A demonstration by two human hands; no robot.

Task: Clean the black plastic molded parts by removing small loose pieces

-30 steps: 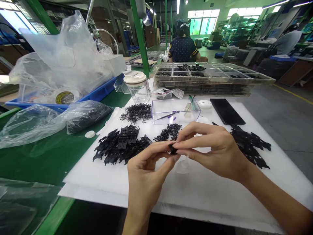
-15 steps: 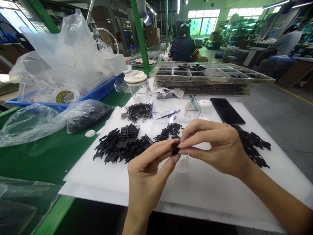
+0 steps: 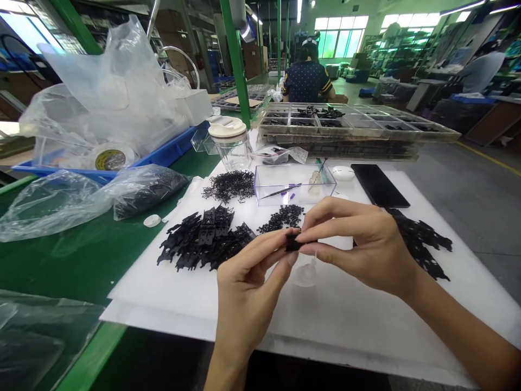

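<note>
Between my two hands, above the white board, is a small black plastic part. My left hand pinches it from the left with thumb and fingers. From the right, my right hand grips the same part with thumb and fingertips, which hide much of it. Behind the hands lies a heap of tiny black pieces. A pile of flat black plastic parts is left of them, and more flat black parts lie beyond my right wrist. Under the fingers stands a small translucent dish.
Farther back are thin black clips, a clear box with a tool in it, a lidded cup and a black phone-like slab. Compartment trays stand behind. Plastic bags fill a blue tray at left. A person sits ahead.
The black part has tilted slightly between my fingers, and more of it shows. Both hands keep their grip; the whole view has shifted a little.
</note>
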